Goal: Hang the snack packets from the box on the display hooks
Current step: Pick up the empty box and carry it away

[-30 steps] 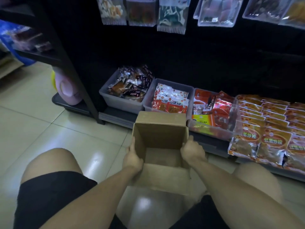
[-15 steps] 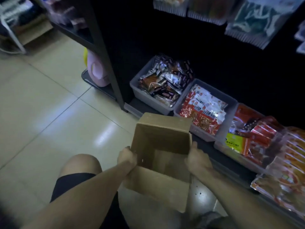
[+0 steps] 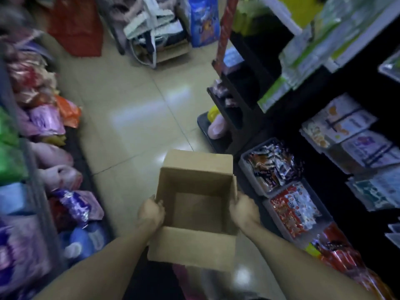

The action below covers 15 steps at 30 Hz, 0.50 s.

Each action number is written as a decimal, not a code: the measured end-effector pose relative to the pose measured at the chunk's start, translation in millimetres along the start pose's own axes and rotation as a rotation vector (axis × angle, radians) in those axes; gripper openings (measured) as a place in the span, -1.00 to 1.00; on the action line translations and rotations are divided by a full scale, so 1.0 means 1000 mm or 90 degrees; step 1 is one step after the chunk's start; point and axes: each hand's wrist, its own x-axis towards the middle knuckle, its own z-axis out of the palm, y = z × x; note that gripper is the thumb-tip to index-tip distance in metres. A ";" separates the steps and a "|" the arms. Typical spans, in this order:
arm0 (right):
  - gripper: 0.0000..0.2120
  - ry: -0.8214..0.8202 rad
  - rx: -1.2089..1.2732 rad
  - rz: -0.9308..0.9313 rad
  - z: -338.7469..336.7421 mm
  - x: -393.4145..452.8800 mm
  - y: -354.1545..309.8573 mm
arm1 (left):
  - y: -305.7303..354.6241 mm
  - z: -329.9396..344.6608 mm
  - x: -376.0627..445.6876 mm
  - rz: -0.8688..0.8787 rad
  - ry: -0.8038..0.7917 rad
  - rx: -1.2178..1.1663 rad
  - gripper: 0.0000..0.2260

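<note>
Box (image 3: 195,204) centre btwn both hands, bins of packets (image 3: 279,182) to its right, floor (image 3: 134,118) behind.

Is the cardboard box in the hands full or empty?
Empty: the cardboard box is open at the top and its bare brown floor shows, with no packets inside.

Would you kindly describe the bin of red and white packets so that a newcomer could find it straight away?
Start at the black shelving unit on the right of the aisle and look along its lowest level, where grey bins sit in a row. The bin of red and white packets is just right of the open cardboard box. The bin of dark wrappers lies beyond it.
</note>
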 end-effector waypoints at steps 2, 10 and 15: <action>-0.81 -0.003 0.022 0.002 -0.011 0.001 -0.061 | 0.000 -0.046 0.011 -0.017 0.033 -0.022 -0.70; -0.82 -0.005 0.068 -0.070 -0.042 0.023 -0.239 | 0.064 -0.201 0.040 -0.039 0.154 -0.006 -0.72; -0.78 -0.007 0.071 -0.093 -0.063 0.061 -0.320 | 0.108 -0.260 0.080 -0.001 0.193 0.009 -0.61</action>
